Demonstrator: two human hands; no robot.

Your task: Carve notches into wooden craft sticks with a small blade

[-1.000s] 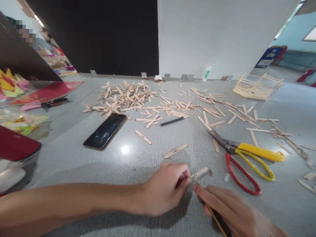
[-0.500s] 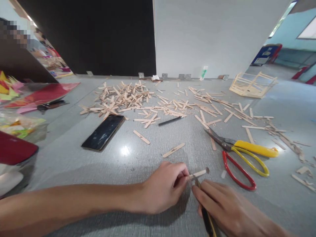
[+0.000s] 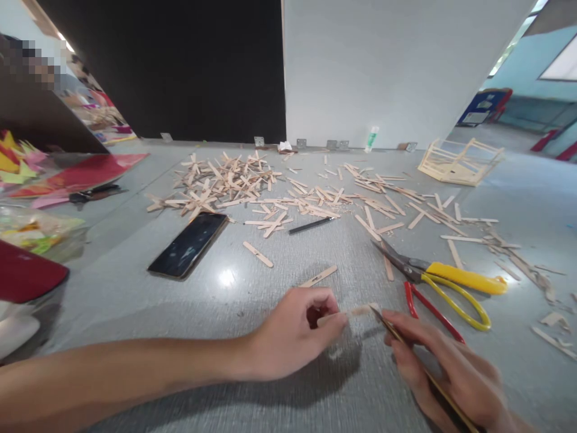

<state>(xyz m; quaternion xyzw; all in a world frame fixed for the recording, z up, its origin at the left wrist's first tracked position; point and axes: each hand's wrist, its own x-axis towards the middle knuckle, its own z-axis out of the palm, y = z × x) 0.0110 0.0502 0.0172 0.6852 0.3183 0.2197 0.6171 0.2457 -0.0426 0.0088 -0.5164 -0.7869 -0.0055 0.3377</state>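
Between its thumb and fingers, my left hand pinches a wooden craft stick, whose far end points right and looks slightly blurred. My right hand grips a slim knife with a dark and yellowish handle, and its tip meets or nearly meets the stick's free end. Just beyond my left hand lies a slotted craft stick. A second loose stick rests farther left. Scissors with red and yellow handles lie beyond my right hand, which partly covers the red loop.
A smartphone lies left of centre. Behind it spreads a heap of craft sticks. A black pen-like tool, a glue tube and a small stick frame stand or lie farther back. Upright panels close the rear.
My right hand has moved right and turned, carrying the knife from the middle of the stick to its free end. The dark piece at the stick's end no longer shows.
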